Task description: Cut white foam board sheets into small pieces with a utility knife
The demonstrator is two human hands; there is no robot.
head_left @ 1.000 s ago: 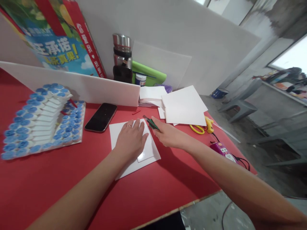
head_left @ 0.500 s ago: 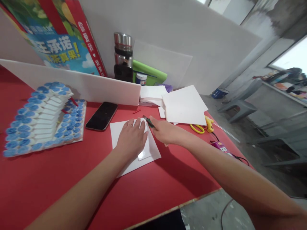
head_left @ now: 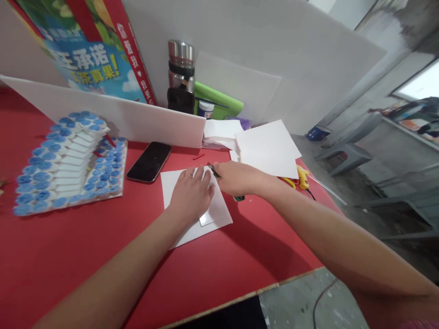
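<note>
My left hand (head_left: 192, 192) lies flat, fingers stretched out, on a small glossy white piece (head_left: 206, 219). That piece rests on a larger white foam-board sheet (head_left: 192, 236) on the red table. My right hand (head_left: 236, 177) is wrapped round a green utility knife (head_left: 214, 171); its blade points to the sheet's far edge, close to my left fingertips. The knife's green tail end shows below the right palm. Whether the blade touches the board I cannot tell.
To the left stand a blue-and-white model staircase (head_left: 72, 164) and a black phone (head_left: 149, 162). Behind are an upright white board (head_left: 137, 116), a steel flask (head_left: 181, 73) and a green roll (head_left: 219, 98). White sheets (head_left: 270, 148) and a yellow glue gun (head_left: 303, 177) lie right.
My right hand has rotated over the knife, hiding more of its handle, with the tail end now showing below the palm. My left hand stays on the board. The view has shifted slightly.
</note>
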